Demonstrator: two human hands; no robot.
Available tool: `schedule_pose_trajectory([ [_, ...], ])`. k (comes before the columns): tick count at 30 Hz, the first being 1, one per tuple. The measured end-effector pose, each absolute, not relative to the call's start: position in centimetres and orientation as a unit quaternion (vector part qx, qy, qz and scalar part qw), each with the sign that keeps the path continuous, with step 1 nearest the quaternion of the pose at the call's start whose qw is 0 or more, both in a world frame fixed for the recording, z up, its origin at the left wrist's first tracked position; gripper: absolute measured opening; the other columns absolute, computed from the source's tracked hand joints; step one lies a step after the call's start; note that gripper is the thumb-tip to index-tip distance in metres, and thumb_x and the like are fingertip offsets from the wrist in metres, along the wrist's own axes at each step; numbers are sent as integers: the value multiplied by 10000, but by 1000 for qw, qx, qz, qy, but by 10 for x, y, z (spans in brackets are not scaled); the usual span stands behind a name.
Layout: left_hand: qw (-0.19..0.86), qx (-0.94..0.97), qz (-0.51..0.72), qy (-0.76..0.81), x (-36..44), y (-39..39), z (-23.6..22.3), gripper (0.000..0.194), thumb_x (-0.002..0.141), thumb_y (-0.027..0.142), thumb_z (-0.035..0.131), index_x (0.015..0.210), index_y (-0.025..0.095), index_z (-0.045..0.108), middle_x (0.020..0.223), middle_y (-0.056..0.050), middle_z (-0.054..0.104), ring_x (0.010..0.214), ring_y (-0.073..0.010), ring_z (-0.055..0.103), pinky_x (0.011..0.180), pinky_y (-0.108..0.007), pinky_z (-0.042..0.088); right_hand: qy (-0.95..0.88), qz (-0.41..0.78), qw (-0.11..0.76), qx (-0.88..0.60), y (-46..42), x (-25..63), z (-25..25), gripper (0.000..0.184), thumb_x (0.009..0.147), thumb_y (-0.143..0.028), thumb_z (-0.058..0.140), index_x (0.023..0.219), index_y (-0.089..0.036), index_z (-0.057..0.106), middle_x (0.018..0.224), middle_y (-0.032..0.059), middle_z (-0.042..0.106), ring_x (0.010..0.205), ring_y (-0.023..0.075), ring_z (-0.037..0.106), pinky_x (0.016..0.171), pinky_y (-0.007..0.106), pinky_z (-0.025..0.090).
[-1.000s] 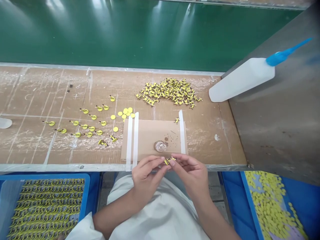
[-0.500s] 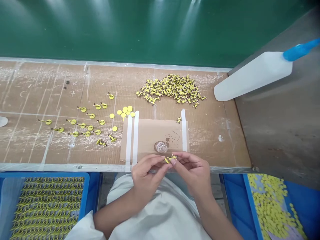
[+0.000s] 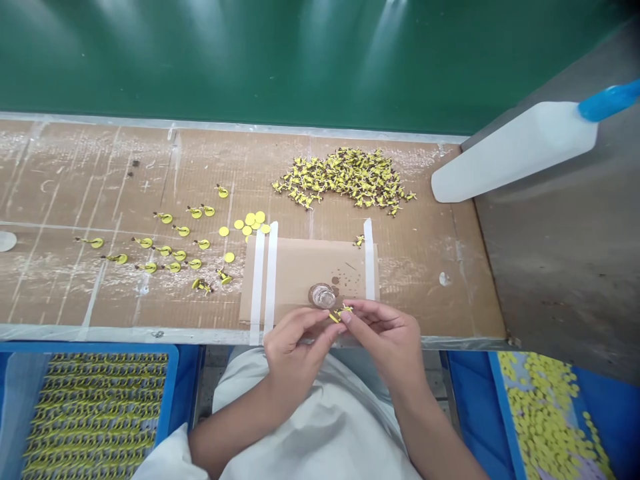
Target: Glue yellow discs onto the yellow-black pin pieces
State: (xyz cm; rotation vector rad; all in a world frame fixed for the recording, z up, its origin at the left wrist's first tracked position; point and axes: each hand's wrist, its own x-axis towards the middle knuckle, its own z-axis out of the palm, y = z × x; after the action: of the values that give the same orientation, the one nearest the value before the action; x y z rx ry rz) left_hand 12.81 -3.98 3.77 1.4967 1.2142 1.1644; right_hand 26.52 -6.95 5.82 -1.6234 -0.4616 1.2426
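Note:
Over the front edge of the worktop, my left hand (image 3: 296, 350) pinches a small yellow disc (image 3: 333, 318) by its edge. My right hand (image 3: 387, 341) is closed on a tiny yellow figurine (image 3: 345, 310), held against the disc; whether the two are joined I cannot tell. Just beyond my fingertips a small clear glass dish (image 3: 323, 295) stands on a taped cardboard sheet (image 3: 295, 267), with wet spots beside it. A single figurine (image 3: 359, 241) lies at the sheet's top right. Behind the sheet is a heap of similar figurines (image 3: 355, 177).
Loose yellow discs (image 3: 250, 219) and several figurines on discs (image 3: 179, 255) are spread to the left. A white bottle with a blue top (image 3: 520, 150) leans at the right by a metal wall. Below are blue trays, one with rows of figurines (image 3: 95, 413), one with discs (image 3: 550, 413).
My hands keep almost the same pose, with the disc and figurine turned very slightly between the fingers. The view has shifted a little.

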Motion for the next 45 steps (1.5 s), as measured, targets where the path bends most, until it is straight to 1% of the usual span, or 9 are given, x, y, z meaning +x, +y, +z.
schedule_pose_trajectory([
  [7, 431, 603, 456, 492, 129, -44, 34, 159, 769, 187, 808, 921, 199, 761, 838, -36, 772, 684, -151, 724, 580, -229, 604, -212, 508, 507, -663, -68, 268, 56, 260, 702, -366, 870, 884, -192, 803, 698, 55, 755, 595, 171, 705, 596, 263, 630],
  [11, 426, 604, 458, 494, 130, -44, 34, 152, 774, 192, 805, 920, 199, 763, 836, -35, 775, 682, -150, 726, 583, -228, 607, -209, 510, 503, -665, -66, 269, 56, 296, 680, -391, 883, 875, -184, 802, 698, 64, 759, 585, 186, 712, 595, 285, 639],
  [16, 411, 611, 457, 500, 132, -45, 34, 146, 785, 185, 794, 926, 204, 766, 837, -30, 779, 690, -150, 730, 588, -228, 609, -211, 506, 501, -670, -64, 268, 56, 318, 672, -408, 886, 877, -180, 800, 674, 59, 750, 578, 189, 709, 580, 281, 634],
  [22, 403, 614, 450, 508, 132, -46, 33, 152, 790, 185, 790, 938, 206, 765, 848, -35, 782, 698, -157, 734, 601, -239, 616, -212, 511, 512, -657, -62, 268, 55, 303, 650, -367, 901, 863, -180, 795, 657, 50, 745, 574, 193, 710, 568, 283, 639],
  [27, 405, 611, 452, 508, 133, -45, 33, 164, 790, 171, 786, 948, 208, 765, 858, -37, 783, 708, -162, 736, 602, -244, 622, -204, 506, 512, -663, -60, 268, 56, 332, 638, -399, 902, 851, -171, 791, 656, 59, 748, 561, 208, 714, 551, 307, 648],
  [35, 402, 609, 465, 502, 134, -46, 32, 185, 782, 146, 789, 954, 209, 763, 863, -34, 782, 712, -154, 731, 594, -237, 618, -196, 509, 518, -659, -59, 268, 57, 312, 628, -352, 910, 853, -171, 793, 656, 48, 749, 554, 190, 709, 548, 286, 651],
  [45, 407, 607, 460, 504, 134, -46, 32, 174, 793, 162, 780, 960, 211, 770, 866, -43, 784, 725, -168, 738, 610, -252, 629, -189, 508, 506, -671, -59, 268, 57, 352, 630, -414, 902, 862, -171, 796, 660, 52, 748, 556, 199, 711, 540, 299, 651],
])
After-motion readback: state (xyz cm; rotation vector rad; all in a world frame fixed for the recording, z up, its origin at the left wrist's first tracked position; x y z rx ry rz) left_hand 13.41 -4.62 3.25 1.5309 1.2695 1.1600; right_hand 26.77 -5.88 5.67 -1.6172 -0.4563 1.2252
